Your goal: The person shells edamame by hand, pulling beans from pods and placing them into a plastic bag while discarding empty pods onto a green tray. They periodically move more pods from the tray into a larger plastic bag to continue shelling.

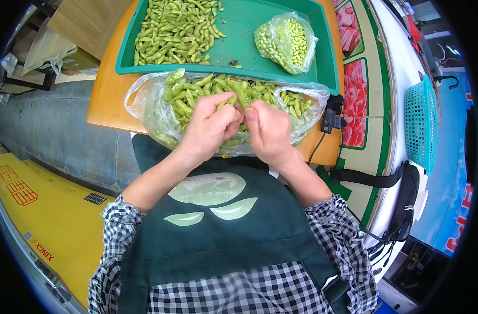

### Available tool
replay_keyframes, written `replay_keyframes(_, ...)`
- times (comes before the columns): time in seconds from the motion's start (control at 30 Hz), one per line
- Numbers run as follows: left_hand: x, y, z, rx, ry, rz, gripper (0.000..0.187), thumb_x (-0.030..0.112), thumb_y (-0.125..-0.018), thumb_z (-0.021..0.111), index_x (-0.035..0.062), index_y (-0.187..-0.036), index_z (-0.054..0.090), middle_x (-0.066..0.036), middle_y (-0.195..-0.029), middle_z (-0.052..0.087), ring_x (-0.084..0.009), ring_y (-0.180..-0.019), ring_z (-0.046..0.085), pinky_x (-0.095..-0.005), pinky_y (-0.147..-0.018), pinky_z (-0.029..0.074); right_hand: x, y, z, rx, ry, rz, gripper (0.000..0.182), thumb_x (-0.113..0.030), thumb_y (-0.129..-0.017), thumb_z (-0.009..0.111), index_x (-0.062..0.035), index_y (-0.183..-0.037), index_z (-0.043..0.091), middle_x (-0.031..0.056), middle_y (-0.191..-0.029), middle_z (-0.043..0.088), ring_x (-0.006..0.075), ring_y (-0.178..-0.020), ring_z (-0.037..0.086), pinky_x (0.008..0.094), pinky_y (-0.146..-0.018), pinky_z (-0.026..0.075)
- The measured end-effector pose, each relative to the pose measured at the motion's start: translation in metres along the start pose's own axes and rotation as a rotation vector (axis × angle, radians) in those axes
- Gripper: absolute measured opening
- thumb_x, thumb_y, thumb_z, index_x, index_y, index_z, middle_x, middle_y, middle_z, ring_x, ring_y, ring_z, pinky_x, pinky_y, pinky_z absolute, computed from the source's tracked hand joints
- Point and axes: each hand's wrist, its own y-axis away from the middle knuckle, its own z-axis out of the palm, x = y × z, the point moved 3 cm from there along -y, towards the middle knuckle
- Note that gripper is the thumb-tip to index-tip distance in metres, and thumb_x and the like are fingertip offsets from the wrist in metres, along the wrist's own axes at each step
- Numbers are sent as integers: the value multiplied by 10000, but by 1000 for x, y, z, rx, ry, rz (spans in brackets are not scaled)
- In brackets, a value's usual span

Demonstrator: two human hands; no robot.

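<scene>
My left hand (212, 124) and my right hand (270, 131) meet over a clear plastic bag (155, 118) filled with green edamame pods (184, 99). Both are closed, thumbs and fingers pinched together. A pod (227, 100) shows between the fingers of my left hand. Against the pinched fingertips of my right hand lies another green pod (242, 93); the grip partly hides it. Behind the bag stands a green tray (233, 36). In it are a heap of pods (176, 31) on the left and a small clear bag of shelled beans (288, 44) on the right.
The tray and bag rest on a wooden table (110, 99). A black plug with a cable (331, 121) lies at the table's right edge. Farther right are a turquoise basket (421, 125) and a black strap bag (401, 204). A yellow chest (50, 220) stands at left.
</scene>
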Motion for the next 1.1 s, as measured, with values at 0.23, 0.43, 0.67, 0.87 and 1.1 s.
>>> replay_keyframes(0.23,14,5,2,-1,-81,-12,89,94,-888,525,22,-834,526,57,-595,432,-13,-500,354,-206,-426,253,0,-4,-9,44,95,-114,202,-86,-796,650,-32,-742,463,115,-637,475,294,-568,525,383,-486,411)
replay_keyframes(0.43,10,4,0,-45,-144,-44,89,89,-877,493,17,-862,543,60,-595,442,-11,-512,375,-204,-434,281,-3,-4,-14,-47,226,-173,212,-106,-768,652,-56,-724,450,79,-640,440,246,-578,511,363,-478,415)
replay_keyframes(0.67,7,2,-2,37,-267,-3,89,48,-857,464,11,-889,539,60,-580,397,-26,-471,327,-206,-424,245,-3,0,-5,-72,248,-149,207,-118,-771,643,-68,-724,448,70,-644,435,237,-585,508,360,-480,413)
replay_keyframes(0.87,4,2,-6,67,-247,-14,123,61,-827,469,-16,-842,564,22,-576,488,-30,-497,401,-215,-426,297,2,5,6,57,74,-121,219,-65,-798,645,-29,-702,451,113,-596,454,268,-498,467,360,-449,375)
replay_keyframes(1.1,5,4,6,69,67,-35,59,34,-824,489,2,-834,538,36,-585,420,-38,-469,337,-215,-420,247,7,18,12,-24,-939,723,319,-214,-964,512,-32,-707,464,15,-589,464,97,-508,432,262,-452,330)
